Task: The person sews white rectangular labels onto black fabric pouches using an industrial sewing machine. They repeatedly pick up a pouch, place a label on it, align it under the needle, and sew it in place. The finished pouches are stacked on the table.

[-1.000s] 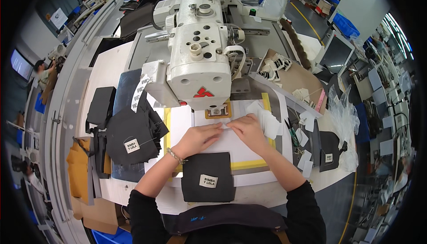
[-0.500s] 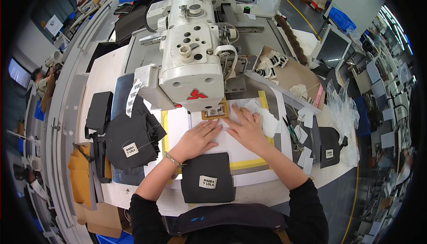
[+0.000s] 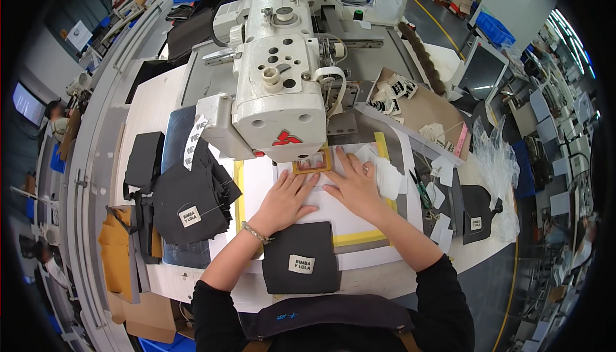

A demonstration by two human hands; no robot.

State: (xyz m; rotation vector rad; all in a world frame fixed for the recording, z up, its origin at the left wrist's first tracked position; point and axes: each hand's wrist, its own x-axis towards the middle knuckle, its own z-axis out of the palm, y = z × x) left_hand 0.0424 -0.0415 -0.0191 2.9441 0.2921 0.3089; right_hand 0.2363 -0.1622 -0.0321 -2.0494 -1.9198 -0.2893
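Note:
My left hand (image 3: 286, 202) lies flat with fingers stretched on white sheets (image 3: 260, 188), its fingertips close to a small yellow clamp frame (image 3: 330, 162). On the other side of that frame my right hand (image 3: 354, 189) presses down, fingers spread. Above both hands stands the white head of a sewing machine (image 3: 279, 102); its needle area is partly hidden. Nearer me is a black fabric piece (image 3: 298, 283) with a pale label (image 3: 301, 264) on it. Yellow tape (image 3: 359, 236) borders the white work area.
Stacked black pieces (image 3: 173, 191) are at left beside mustard pieces (image 3: 115, 249). To the right sit an open cardboard box (image 3: 436, 111) of labels, thread snips (image 3: 420, 188), paper scraps (image 3: 388, 179), another labelled black piece (image 3: 476, 207) and clear plastic bags (image 3: 500, 166).
My hands remain flat beside the clamp frame, with only slight finger shifts. The left wrist has turned a little. The whole view has moved slightly.

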